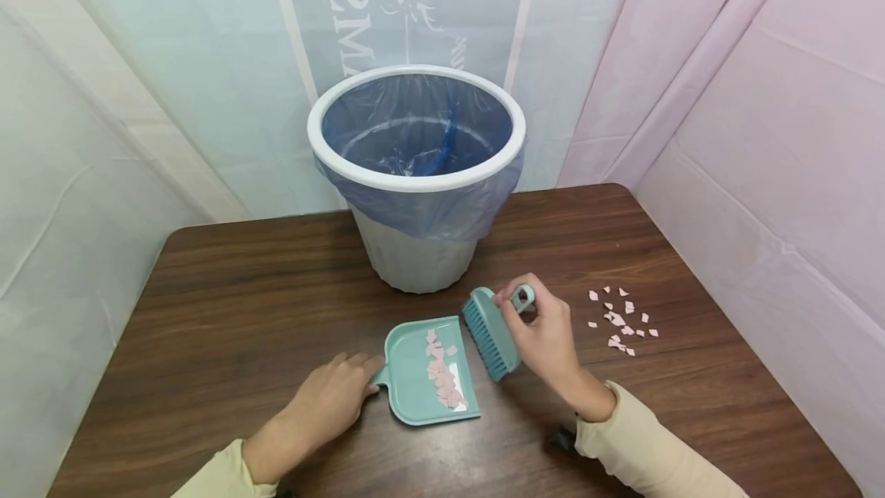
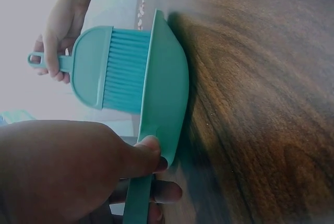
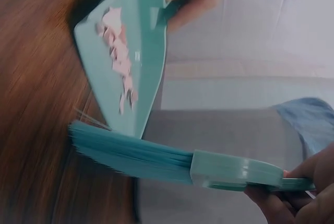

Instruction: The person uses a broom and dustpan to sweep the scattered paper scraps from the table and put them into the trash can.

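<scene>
A green dustpan [image 1: 408,386] lies on the table with a strip of pink paper scraps [image 1: 445,383] near its front lip. My left hand [image 1: 335,394] grips its short handle [image 2: 138,200], thumb on top in the left wrist view. My right hand [image 1: 546,329] holds a green hand brush [image 1: 494,329] by its looped handle. The brush stands just right of the dustpan's lip, its teal bristles [image 3: 130,153] angled down toward the tabletop. More pink scraps [image 1: 618,320] lie scattered on the table to the right of my right hand.
Behind the dustpan stands a white bin [image 1: 418,252] lined with a blue plastic bag [image 1: 442,206]. The wooden table [image 1: 256,290] is bounded by pale cloth walls [image 1: 774,175] at the back and both sides. A small black object [image 1: 565,440] lies beside my right sleeve.
</scene>
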`<state>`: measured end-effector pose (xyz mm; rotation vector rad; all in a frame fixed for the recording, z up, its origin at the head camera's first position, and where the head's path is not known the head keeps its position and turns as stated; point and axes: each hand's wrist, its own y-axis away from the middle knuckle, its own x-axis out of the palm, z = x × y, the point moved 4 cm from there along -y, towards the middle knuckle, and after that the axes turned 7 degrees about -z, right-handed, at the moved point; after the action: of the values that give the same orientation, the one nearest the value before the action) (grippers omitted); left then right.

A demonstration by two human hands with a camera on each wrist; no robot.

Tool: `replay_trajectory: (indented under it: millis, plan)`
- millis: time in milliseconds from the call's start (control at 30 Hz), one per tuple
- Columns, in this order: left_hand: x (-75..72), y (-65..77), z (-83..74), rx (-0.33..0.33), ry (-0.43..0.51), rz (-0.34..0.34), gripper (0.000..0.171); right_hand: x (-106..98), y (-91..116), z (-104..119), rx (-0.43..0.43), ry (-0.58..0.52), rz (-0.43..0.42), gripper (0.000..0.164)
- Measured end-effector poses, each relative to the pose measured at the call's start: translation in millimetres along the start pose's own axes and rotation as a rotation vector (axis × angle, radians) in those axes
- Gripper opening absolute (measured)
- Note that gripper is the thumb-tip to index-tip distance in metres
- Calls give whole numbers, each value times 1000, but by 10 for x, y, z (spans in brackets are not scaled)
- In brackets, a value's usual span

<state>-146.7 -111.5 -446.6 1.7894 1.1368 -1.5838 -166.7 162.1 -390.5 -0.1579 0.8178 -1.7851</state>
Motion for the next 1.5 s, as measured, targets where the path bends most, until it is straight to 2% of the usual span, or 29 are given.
replay_trajectory:
  millis: [333, 600, 900, 1100, 1267, 1500]
  plan:
    - [21, 25, 23, 15, 18, -15, 33, -363, -27, -165, 20, 141, -39, 16]
    - [42, 39, 36, 40, 8, -38, 34, -657, -62, -63, 73, 216, -97, 12]
    - [99, 78, 65, 32, 4, -54, 31, -977, -26, -441, 140, 334, -164, 8]
    - [126, 86, 74, 47, -10, -84, 28, -1085, -34, -486, 141, 363, -196, 8]
    - [137, 89, 85, 38, -2, -84, 26, -1115, -42, -506, 147, 357, -203, 10]
    - [39, 119, 139, -10, 0, -95, 26, -1129, -39, -508, 151, 372, -194, 9]
